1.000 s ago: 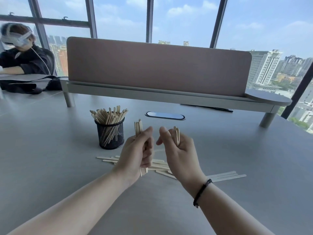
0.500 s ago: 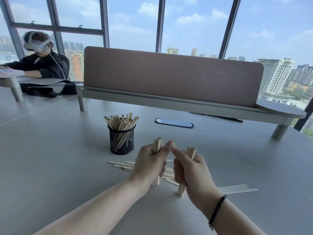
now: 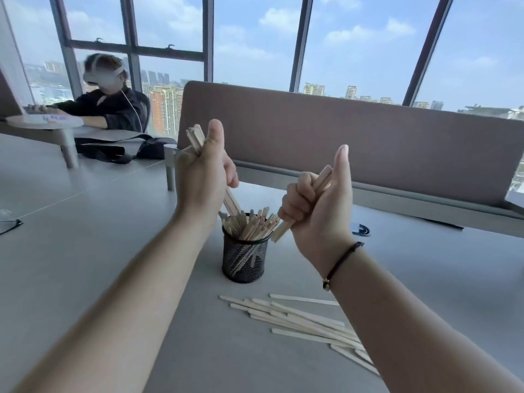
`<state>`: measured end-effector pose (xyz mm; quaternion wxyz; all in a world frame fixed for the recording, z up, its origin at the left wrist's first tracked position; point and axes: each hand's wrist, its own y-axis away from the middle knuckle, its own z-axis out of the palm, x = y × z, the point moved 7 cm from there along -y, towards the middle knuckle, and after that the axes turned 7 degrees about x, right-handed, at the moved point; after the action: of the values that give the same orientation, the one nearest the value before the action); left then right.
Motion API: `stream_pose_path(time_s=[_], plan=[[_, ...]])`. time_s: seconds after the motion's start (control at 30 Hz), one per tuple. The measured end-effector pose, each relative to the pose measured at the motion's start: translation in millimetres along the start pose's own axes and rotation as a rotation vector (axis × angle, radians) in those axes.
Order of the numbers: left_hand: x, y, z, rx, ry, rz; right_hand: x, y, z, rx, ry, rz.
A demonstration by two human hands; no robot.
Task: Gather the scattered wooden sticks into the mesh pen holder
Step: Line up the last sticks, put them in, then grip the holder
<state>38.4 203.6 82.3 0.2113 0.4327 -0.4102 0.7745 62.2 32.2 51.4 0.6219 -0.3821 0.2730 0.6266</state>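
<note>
A black mesh pen holder [image 3: 244, 259] stands on the grey table, packed with several wooden sticks [image 3: 249, 224]. My left hand [image 3: 202, 171] is raised above its left rim, fist closed on a bundle of sticks [image 3: 195, 139] whose lower ends dip toward the holder's mouth. My right hand [image 3: 317, 205] hovers just right of the holder, closed on a second bundle of sticks [image 3: 323, 178], its lower ends beside the rim. Several loose sticks [image 3: 300, 317] lie scattered on the table in front of the holder, partly hidden by my right forearm.
A brown divider panel [image 3: 354, 137] on a low shelf runs across the back of the table. A dark oval cable port [image 3: 361, 229] sits behind my right hand. At the far left a person in a headset [image 3: 105, 106] sits at another desk.
Both hands have lifted their stick bundles from above the loose pile up and over to the pen holder. The view has swung closer to the holder, with the loose sticks now below it.
</note>
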Motion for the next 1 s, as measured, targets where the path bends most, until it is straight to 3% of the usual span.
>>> stream_pose_path(time_s=[0.13,0.43,0.57,0.8,1.0], plan=[[-35,-20,-5,0.001,-0.202,-0.068,16,-31,16,0.047,0.047,-0.027],[-57,-16,20,-0.156,-0.223,-0.087,31,-45,11,0.186,0.247,-0.110],[-61,-20,14,-0.113,-0.191,-0.117,26,-36,7,0.244,0.456,-0.301],[-87,-15,9,-0.047,-0.195,-0.256,44,-21,-7,0.102,0.998,-0.745],[-92,-7,21,-0.173,-0.535,-0.119,54,-21,-22,-0.003,1.004,-0.589]])
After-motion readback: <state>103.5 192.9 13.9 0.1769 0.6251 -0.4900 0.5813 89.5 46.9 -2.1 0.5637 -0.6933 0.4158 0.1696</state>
